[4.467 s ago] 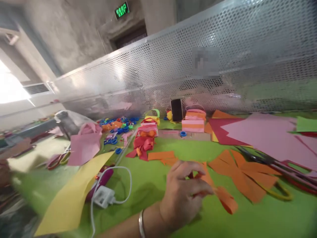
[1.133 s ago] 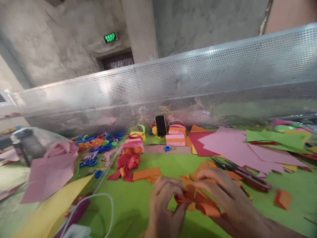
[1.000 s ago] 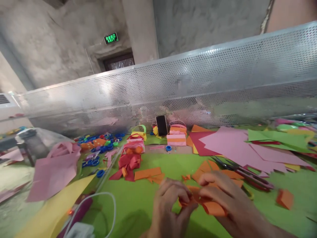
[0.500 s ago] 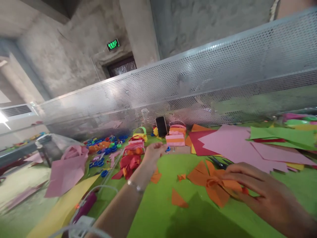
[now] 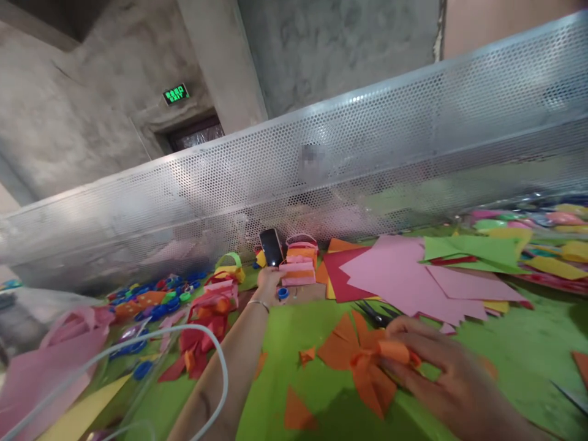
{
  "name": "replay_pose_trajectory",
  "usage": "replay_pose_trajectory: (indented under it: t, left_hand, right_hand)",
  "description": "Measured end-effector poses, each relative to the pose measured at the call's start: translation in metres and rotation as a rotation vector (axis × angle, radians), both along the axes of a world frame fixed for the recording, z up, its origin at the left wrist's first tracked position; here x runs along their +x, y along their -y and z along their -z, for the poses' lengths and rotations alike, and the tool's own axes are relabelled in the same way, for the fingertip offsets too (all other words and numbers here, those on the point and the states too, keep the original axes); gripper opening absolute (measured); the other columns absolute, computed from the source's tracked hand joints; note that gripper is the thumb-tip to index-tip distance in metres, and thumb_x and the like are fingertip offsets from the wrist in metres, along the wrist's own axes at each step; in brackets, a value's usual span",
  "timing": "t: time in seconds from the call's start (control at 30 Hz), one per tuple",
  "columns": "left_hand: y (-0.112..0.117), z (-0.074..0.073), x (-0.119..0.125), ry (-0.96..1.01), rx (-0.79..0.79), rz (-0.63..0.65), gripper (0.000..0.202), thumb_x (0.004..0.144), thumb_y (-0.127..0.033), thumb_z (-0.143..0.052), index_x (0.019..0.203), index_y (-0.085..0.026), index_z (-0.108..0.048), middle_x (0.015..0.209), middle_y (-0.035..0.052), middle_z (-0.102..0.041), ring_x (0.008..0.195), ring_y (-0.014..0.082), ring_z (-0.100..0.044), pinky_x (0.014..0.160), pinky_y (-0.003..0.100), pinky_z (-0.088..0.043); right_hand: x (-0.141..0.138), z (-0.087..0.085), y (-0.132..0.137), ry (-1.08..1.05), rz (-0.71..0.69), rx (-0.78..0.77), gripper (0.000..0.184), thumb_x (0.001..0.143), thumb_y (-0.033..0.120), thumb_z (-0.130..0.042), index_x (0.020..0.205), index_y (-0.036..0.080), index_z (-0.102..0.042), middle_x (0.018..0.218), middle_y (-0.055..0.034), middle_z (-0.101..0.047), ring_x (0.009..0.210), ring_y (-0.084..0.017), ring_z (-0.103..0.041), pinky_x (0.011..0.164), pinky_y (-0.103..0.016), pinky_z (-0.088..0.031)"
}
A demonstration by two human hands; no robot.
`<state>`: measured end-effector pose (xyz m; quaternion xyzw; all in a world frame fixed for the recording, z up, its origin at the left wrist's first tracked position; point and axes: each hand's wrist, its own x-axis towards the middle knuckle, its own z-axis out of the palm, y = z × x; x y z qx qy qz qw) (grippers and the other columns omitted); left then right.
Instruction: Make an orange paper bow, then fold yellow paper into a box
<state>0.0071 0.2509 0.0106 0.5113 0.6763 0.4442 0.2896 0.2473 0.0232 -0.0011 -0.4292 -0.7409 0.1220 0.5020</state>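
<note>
paper bow, orange and pleated, sits pinched in right hand; left hand lies by blue ring, grip too blurred to tell.

Orange paper bow, front and centre: pleated wings fanned out left and downward over the green bench, a rolled orange band at its knot, pinched in the grip of the right hand. Far back, a small blue ring lies flat, just beside the left hand.
</note>
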Motion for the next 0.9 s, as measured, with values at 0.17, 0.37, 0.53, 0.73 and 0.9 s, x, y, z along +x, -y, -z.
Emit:
replay_pose_trajectory:
  t: [0.17, 0.37, 0.53, 0.73, 0.9]
  left_hand:
    - [0.002, -0.017, 0.004, 0.058, -0.059, 0.037, 0.035, 0.092, -0.035, -0.059, 0.122, -0.016, -0.057, 0.123, 0.0089, -0.059, 0.104, 0.0245, -0.062, 0.086, 0.044, -0.054]
    - [0.078, -0.038, 0.033, 0.324, 0.028, 0.087, 0.033, 0.093, -0.033, -0.059, 0.121, -0.016, -0.057, 0.120, 0.0091, -0.060, 0.100, 0.0223, -0.063, 0.083, 0.042, -0.055]
    - [0.178, -0.036, 0.042, 0.612, -0.001, 0.115, 0.019, 0.083, -0.003, -0.063, 0.093, -0.015, -0.052, 0.096, 0.0060, -0.071, 0.074, 0.0122, -0.068, 0.075, 0.032, -0.059]
    - [0.236, -0.025, 0.023, 1.013, -0.050, 0.185, 0.043, 0.056, -0.014, -0.088, 0.090, -0.013, -0.062, 0.085, 0.0056, -0.074, 0.070, 0.0143, -0.069, 0.070, 0.026, -0.057]
    - [0.239, -0.016, 0.017, 1.032, 0.094, 0.481, 0.047, 0.059, -0.035, -0.088, 0.096, -0.015, -0.066, 0.095, 0.0098, -0.075, 0.078, 0.0221, -0.072, 0.072, 0.030, -0.056]
  right_hand:
    - [0.000, 0.005, -0.004, -0.123, 0.051, -0.193, 0.022, 0.086, 0.037, -0.058, 0.071, 0.022, -0.062, 0.070, -0.0012, -0.062, 0.065, -0.017, -0.059, 0.058, -0.026, -0.047]
    - [0.000, 0.011, -0.006, -0.220, 0.033, -0.016, 0.015, 0.084, 0.030, -0.064, 0.072, 0.022, -0.067, 0.072, -0.0019, -0.062, 0.065, -0.016, -0.061, 0.056, -0.024, -0.049]
    - [0.000, -0.014, 0.014, -0.014, -0.142, 0.353, 0.028, 0.085, 0.010, -0.060, 0.099, 0.028, -0.075, 0.078, -0.0034, -0.065, 0.071, -0.016, -0.063, 0.061, -0.026, -0.051]
    - [-0.025, -0.036, 0.028, -0.029, -0.234, 0.300, 0.017, 0.089, 0.026, -0.062, 0.097, 0.030, -0.076, 0.075, -0.0031, -0.069, 0.067, -0.015, -0.067, 0.056, -0.022, -0.053]
    - [-0.051, -0.036, 0.025, -0.157, -0.234, 0.129, 0.009, 0.081, 0.030, -0.073, 0.088, 0.032, -0.077, 0.076, -0.0026, -0.075, 0.065, -0.018, -0.072, 0.057, -0.022, -0.058]
